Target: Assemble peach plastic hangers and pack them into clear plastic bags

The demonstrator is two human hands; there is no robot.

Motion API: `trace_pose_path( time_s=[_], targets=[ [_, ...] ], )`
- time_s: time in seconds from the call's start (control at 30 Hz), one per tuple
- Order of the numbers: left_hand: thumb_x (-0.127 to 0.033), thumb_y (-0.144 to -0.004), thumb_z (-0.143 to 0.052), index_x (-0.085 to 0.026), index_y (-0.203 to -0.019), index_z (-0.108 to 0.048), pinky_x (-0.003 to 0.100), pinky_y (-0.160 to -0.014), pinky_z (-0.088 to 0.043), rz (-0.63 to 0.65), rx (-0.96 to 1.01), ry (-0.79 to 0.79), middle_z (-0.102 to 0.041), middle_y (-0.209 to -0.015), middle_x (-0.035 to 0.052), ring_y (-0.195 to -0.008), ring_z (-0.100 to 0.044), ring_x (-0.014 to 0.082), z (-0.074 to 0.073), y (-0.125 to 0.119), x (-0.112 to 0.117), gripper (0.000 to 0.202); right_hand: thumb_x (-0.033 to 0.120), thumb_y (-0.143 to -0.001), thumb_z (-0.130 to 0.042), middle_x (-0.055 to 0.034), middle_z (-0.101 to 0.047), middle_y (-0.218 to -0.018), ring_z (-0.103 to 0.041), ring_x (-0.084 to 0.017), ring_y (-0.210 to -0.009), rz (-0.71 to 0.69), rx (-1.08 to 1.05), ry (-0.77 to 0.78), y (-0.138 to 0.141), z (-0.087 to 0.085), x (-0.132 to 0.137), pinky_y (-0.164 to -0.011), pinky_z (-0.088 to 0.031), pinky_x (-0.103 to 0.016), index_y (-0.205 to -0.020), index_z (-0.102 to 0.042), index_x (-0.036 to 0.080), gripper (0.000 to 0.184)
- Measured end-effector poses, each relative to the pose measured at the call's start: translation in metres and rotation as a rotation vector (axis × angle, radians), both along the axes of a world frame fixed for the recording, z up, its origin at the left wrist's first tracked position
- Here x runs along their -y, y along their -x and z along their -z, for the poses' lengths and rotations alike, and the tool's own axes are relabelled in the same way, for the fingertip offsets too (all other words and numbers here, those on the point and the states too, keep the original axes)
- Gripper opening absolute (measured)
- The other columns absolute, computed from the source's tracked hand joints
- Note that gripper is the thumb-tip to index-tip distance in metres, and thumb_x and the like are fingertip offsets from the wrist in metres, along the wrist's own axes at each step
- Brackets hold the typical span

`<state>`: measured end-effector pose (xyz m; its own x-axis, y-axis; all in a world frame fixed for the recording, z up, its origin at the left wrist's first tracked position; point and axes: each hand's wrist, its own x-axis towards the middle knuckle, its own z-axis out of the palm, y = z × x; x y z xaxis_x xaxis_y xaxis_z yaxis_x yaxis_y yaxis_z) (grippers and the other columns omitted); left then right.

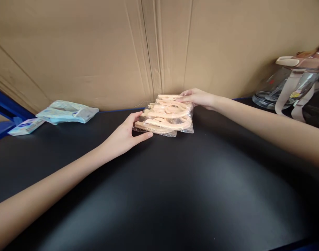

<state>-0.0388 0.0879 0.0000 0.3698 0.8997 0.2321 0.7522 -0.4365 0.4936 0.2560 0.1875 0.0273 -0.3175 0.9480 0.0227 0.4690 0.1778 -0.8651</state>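
A stack of clear plastic bags with peach-coloured curved plastic pieces inside, which look like folding hangers (166, 113), lies at the back of the black table. My left hand (129, 132) holds the stack at its left end, thumb along the near edge and fingers around the far side. At the far right corner, my right hand (194, 98) grips the bags, thumb on top and the other fingers partly hidden. The bags overlap unevenly, and I cannot tell how many there are.
The black table (159, 195) meets a cardboard wall (96, 45) behind the stack. On the left lie a light blue tissue pack (67, 111) and a smaller pack (26, 126) by a blue frame (8, 104). A clear bottle with a strap (292, 83) lies on the right.
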Motion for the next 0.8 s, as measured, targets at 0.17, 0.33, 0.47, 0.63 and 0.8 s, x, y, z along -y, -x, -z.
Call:
trace_pose_path(
  time_s=[0.17, 0.33, 0.47, 0.63, 0.8],
  targets=[
    [-0.047, -0.081, -0.067, -0.018, -0.140, -0.045, 0.049, -0.108, -0.046, 0.006, 0.093, 0.003, -0.057, -0.141, 0.0138, -0.126, -0.058, 0.0314, -0.001, -0.004, -0.006, 0.069, 0.037, -0.077, -0.079, -0.0086, -0.069, -0.092, -0.065, -0.020, -0.085, 0.119, 0.096, -0.181, 0.019, 0.004, -0.011, -0.079, -0.054, -0.036, -0.087, -0.067, 0.015, 0.027],
    [-0.040, -0.079, -0.071, -0.019, -0.135, -0.050, 0.044, -0.101, -0.052, -0.004, 0.166, -0.029, -0.064, -0.132, 0.0103, -0.112, -0.066, 0.0265, 0.003, -0.019, -0.010, 0.063, 0.036, -0.081, -0.072, -0.0071, -0.070, -0.090, -0.065, -0.021, -0.087, 0.201, 0.205, -0.364, 0.033, 0.013, -0.025, -0.081, -0.052, -0.035, -0.089, -0.068, 0.015, 0.023],
    [-0.041, -0.077, -0.073, -0.016, -0.131, -0.053, 0.044, -0.097, -0.053, -0.030, 0.162, -0.056, -0.066, -0.128, 0.0121, -0.108, -0.067, 0.0269, 0.006, -0.024, -0.012, 0.063, 0.040, -0.081, -0.072, -0.0072, -0.069, -0.086, -0.064, -0.025, -0.086, 0.269, 0.361, -0.471, 0.037, 0.010, -0.024, -0.081, -0.049, -0.040, -0.082, -0.067, 0.017, 0.024],
    [-0.041, -0.081, -0.067, -0.016, -0.139, -0.050, 0.047, -0.106, -0.046, -0.020, 0.082, -0.042, -0.061, -0.137, 0.0117, -0.120, -0.060, 0.0288, 0.002, -0.023, -0.008, 0.066, 0.050, -0.097, -0.048, -0.0103, -0.068, -0.095, -0.060, -0.029, -0.101, 0.366, 0.470, -0.695, 0.030, -0.009, -0.005, -0.089, -0.044, -0.043, -0.090, -0.065, 0.018, 0.037],
    [-0.046, -0.084, -0.060, -0.019, -0.152, -0.034, 0.049, -0.115, -0.036, -0.015, -0.005, 0.010, -0.050, -0.150, 0.0104, -0.137, -0.047, 0.0300, 0.001, -0.016, 0.013, 0.077, 0.037, -0.101, -0.042, -0.0071, -0.067, -0.092, -0.061, -0.025, -0.093, 0.357, 0.439, -0.977, 0.008, -0.023, 0.041, -0.077, -0.047, -0.035, -0.089, -0.061, 0.022, 0.026]
  ],
)
